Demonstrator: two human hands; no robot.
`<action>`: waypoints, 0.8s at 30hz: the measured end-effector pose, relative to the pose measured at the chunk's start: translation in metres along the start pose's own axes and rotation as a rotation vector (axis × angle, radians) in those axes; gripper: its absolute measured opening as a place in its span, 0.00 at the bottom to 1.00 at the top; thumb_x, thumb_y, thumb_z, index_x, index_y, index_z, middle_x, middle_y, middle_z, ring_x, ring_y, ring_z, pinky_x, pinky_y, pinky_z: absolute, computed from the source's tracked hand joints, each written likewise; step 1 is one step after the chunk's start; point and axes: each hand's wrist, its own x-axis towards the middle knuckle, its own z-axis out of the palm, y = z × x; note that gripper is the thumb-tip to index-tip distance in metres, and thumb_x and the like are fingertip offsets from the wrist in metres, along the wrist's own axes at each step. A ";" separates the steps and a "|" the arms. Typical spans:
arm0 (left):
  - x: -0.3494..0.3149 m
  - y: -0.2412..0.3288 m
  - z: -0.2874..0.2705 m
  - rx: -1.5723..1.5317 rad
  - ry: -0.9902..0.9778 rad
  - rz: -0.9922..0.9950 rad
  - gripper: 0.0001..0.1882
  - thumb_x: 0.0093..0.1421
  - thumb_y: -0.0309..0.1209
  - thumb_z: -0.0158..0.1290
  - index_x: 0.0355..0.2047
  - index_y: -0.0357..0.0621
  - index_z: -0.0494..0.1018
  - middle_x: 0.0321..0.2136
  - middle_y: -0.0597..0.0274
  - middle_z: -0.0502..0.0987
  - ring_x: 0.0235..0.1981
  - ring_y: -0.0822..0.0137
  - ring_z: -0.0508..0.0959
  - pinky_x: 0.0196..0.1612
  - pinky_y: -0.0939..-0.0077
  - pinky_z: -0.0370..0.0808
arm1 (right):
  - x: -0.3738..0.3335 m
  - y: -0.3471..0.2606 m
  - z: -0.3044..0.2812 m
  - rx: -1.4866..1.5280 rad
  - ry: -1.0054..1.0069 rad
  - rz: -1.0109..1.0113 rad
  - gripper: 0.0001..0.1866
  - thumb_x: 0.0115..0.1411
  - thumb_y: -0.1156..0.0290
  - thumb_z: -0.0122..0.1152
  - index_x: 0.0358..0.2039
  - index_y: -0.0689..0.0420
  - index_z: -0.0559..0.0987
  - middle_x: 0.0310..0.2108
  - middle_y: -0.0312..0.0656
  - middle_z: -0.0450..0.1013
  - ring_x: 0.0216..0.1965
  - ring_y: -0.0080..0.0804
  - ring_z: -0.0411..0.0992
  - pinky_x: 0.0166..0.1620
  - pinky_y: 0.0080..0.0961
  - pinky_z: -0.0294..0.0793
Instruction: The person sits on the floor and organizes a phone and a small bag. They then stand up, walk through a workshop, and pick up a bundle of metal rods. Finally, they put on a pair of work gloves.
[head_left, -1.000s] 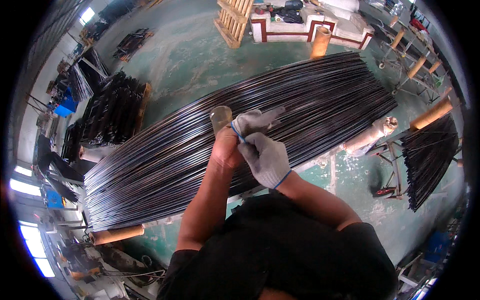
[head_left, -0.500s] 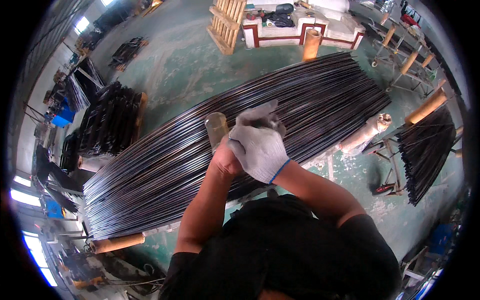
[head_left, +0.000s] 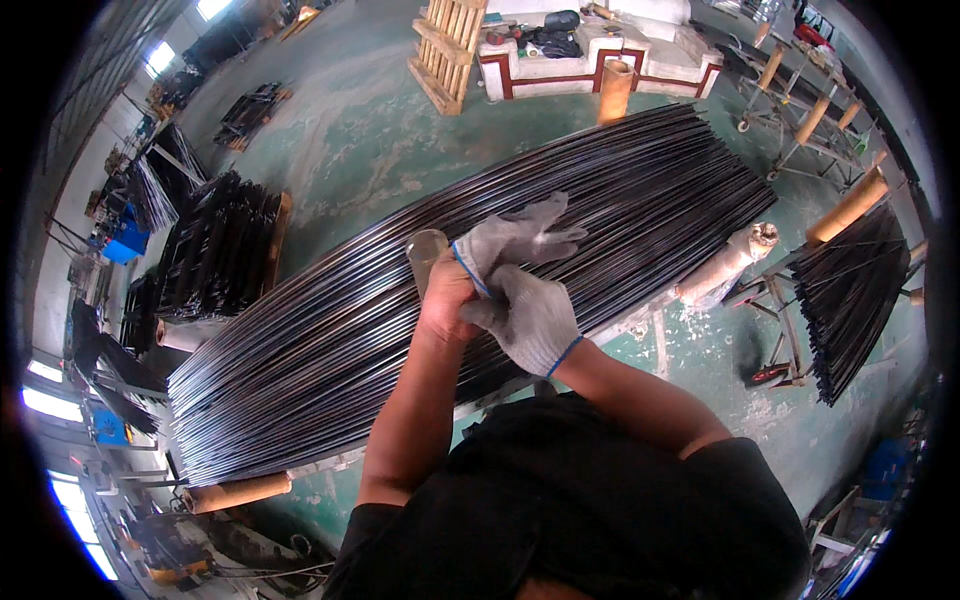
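Note:
A grey-white work glove [head_left: 520, 235] with a blue-edged cuff covers the fingers and palm of my left hand [head_left: 452, 292]. The heel of that hand and the wrist are bare. Its fingers stretch out to the right, slightly apart. My right hand [head_left: 535, 318], fully gloved, is closed at the cuff of the left glove and grips it by the wrist; its fingertips are partly hidden. Both hands are over a wide bed of long, thin dark rods [head_left: 330, 335]. A see-through, yellowish cylinder [head_left: 428, 250] stands on the rods just left of my left hand.
Cardboard tubes [head_left: 615, 92] stick up at the bed's edges, and a wrapped roll [head_left: 730, 265] lies along its near right side. More rods rest on a rack [head_left: 850, 300] at right and in a stack [head_left: 222, 245] at left. A wooden pallet [head_left: 447, 55] and sofa [head_left: 640, 60] are behind.
My left fingers have straightened inside the glove, and its blue-edged cuff now shows near the wrist. My right hand has shifted slightly down and right, holding the cuff.

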 end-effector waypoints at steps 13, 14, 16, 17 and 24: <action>0.006 -0.011 -0.008 -0.042 -0.095 -0.061 0.35 0.69 0.52 0.43 0.65 0.35 0.64 0.61 0.46 0.72 0.60 0.51 0.74 0.63 0.59 0.70 | 0.032 -0.021 -0.009 -0.578 -0.491 -0.420 0.11 0.62 0.66 0.58 0.35 0.58 0.84 0.33 0.48 0.82 0.34 0.46 0.82 0.39 0.43 0.80; 0.009 -0.013 -0.003 -0.034 -0.129 -0.075 0.37 0.69 0.54 0.42 0.65 0.35 0.63 0.61 0.45 0.71 0.60 0.51 0.73 0.64 0.59 0.70 | 0.021 -0.002 0.009 -0.628 -0.327 -0.463 0.07 0.52 0.67 0.66 0.29 0.55 0.84 0.30 0.46 0.81 0.32 0.45 0.81 0.35 0.42 0.79; 0.005 -0.012 0.004 -0.011 -0.190 -0.088 0.39 0.69 0.57 0.40 0.67 0.35 0.62 0.62 0.45 0.71 0.61 0.51 0.72 0.65 0.59 0.69 | 0.012 -0.010 0.007 -0.583 -0.283 -0.432 0.06 0.52 0.68 0.66 0.30 0.55 0.84 0.28 0.45 0.80 0.30 0.45 0.80 0.34 0.42 0.78; 0.000 -0.010 0.008 -0.002 -0.218 -0.090 0.41 0.69 0.59 0.39 0.67 0.35 0.61 0.62 0.45 0.70 0.61 0.51 0.72 0.65 0.58 0.68 | 0.009 -0.017 0.006 -0.555 -0.267 -0.421 0.06 0.52 0.68 0.66 0.30 0.54 0.84 0.27 0.45 0.79 0.30 0.45 0.80 0.34 0.41 0.78; -0.003 0.009 0.039 -0.087 -0.152 -0.126 0.50 0.67 0.71 0.34 0.71 0.39 0.58 0.63 0.44 0.69 0.60 0.52 0.72 0.66 0.58 0.66 | 0.001 -0.007 -0.014 -0.354 -0.039 -0.180 0.17 0.58 0.53 0.66 0.29 0.56 0.81 0.27 0.48 0.79 0.33 0.51 0.79 0.37 0.46 0.77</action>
